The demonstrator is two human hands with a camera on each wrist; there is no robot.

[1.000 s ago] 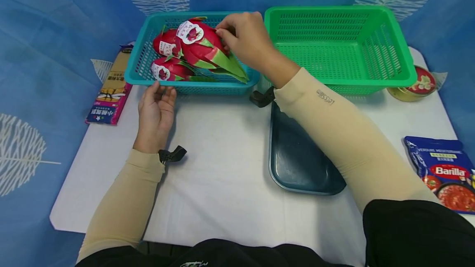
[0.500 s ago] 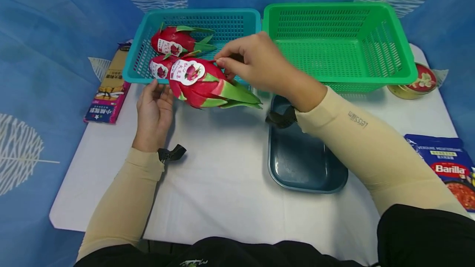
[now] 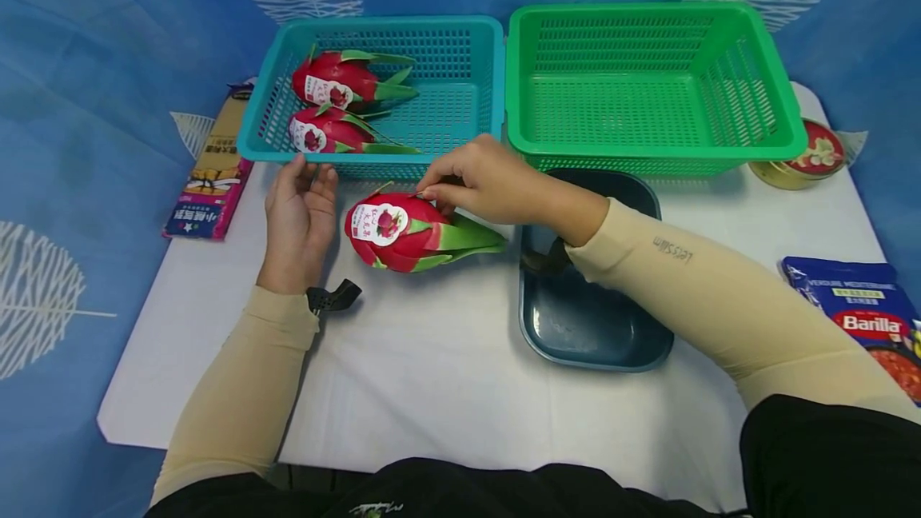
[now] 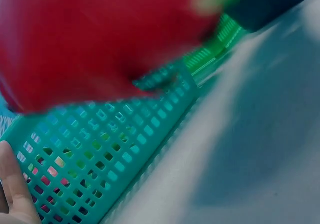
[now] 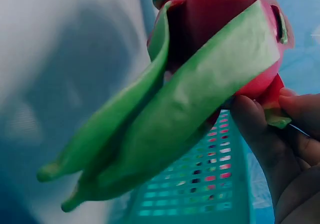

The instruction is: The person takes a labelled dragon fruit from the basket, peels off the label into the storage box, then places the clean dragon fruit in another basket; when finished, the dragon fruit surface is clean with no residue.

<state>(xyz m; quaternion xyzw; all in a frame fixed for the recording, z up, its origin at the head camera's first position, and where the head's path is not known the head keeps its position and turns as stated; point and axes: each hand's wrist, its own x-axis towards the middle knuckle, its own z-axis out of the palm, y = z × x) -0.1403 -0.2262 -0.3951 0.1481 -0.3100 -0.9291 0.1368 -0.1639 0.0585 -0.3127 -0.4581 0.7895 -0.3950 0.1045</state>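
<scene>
White-covered table (image 3: 432, 390) | right hand (image 3: 484, 182) pinches labelled dragon fruit (image 3: 412, 240), near side of turquoise basket (image 3: 452, 114) | left hand (image 3: 301, 221), fingers relaxed, at basket's near wall

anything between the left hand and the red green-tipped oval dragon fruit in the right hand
Nothing visible: in the head view, only white tabletop shows between the left hand and that red green-tipped oval dragon fruit, which the right hand pinches.
</scene>
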